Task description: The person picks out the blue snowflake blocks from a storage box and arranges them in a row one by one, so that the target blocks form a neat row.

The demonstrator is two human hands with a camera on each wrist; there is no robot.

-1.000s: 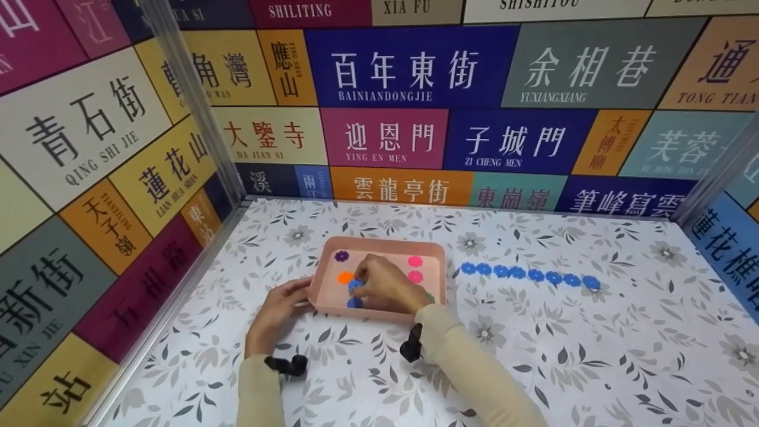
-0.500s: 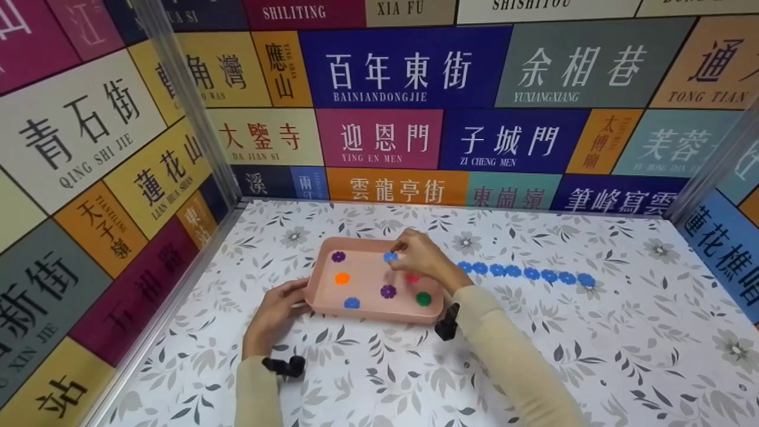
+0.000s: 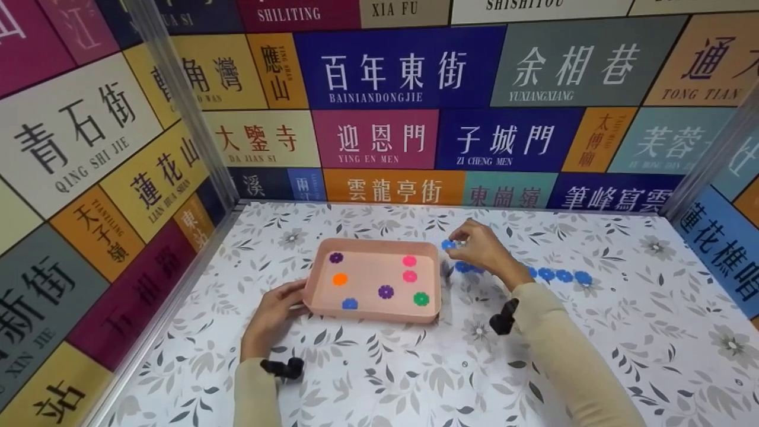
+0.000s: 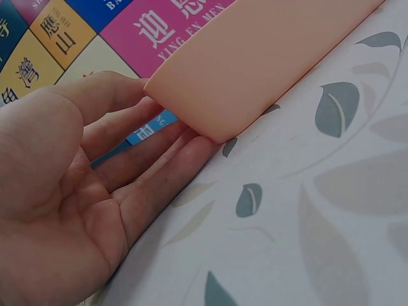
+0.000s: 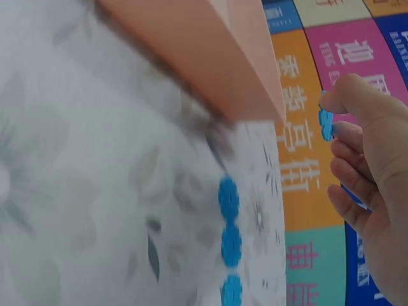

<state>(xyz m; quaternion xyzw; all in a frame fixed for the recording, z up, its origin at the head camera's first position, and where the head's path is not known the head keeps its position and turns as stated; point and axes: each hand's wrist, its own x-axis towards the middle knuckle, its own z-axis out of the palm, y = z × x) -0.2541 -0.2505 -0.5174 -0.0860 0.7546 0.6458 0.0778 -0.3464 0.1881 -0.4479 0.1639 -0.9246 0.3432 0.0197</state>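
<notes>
My right hand (image 3: 483, 246) pinches a small blue flower-shaped disc (image 5: 326, 118) between thumb and forefinger, held up just right of the pink tray (image 3: 379, 315). Below that hand a row of similar blue flower discs (image 3: 546, 274) runs rightward along the table, its middle hidden behind the wrist. My left hand (image 3: 274, 314) rests at the tray's left end; in the left wrist view its relaxed fingers touch the corner. Inside the tray lie one blue disc (image 3: 350, 303), two purple ones (image 3: 386, 292), two pink ones (image 3: 410, 276), a green one (image 3: 421, 299) and an orange one (image 3: 340, 279).
A white tablecloth (image 3: 379, 379) with grey leaves and flowers covers the table. Panels with colourful street-name signs (image 3: 379, 139) stand behind it and along both sides, joined by clear corner strips. Each wrist carries a small black camera (image 3: 504, 317).
My right hand has lifted a blue flower disc from the tray and carried it rightward over the rim to the row's left end. The left hand stays at the tray.
</notes>
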